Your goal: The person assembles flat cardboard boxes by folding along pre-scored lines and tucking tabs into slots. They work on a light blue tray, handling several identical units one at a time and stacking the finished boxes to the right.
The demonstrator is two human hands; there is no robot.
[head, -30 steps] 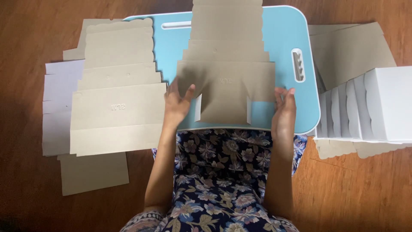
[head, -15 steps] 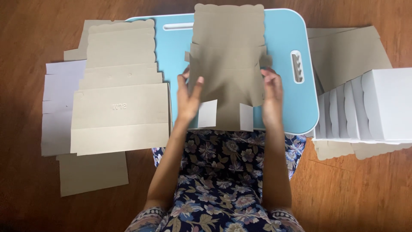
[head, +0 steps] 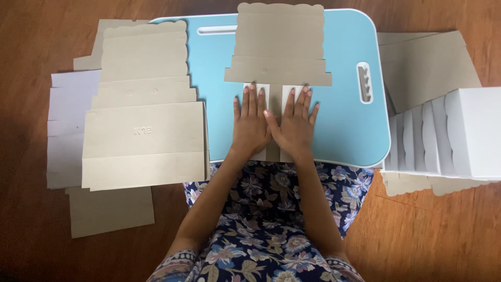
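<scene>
The wooden floor [head: 428,245] fills the view, and on it sits a light blue lap tray [head: 349,125] with rounded corners, a slot handle at its right and another near its far edge. Left of the tray lies a stack of flat card blanks [head: 143,130], brown side up, their scalloped ends pointing away from the person, with a white sheet [head: 65,130] showing beneath at the left. On the right, folded white boxes [head: 454,133] stand in a row, their scalloped edges overlapping, over more flat brown card [head: 428,62]. On the tray lies one card blank [head: 279,47] — its long axis runs straight away from the person, scalloped end at the tray's far edge, near end at the tray's near edge. It widens in steps toward the middle, and its near part shows two white flaps folded inward, side by side, with a narrow brown strip between them. The left hand [head: 250,125] lies flat, palm down and fingers spread, on the left flap; the right hand [head: 295,128] lies the same way on the right flap, the thumbs meeting over the strip. Neither hand grips anything — both are open and pressing down. The person's flowered dress [head: 261,230] fills the lower middle.
</scene>
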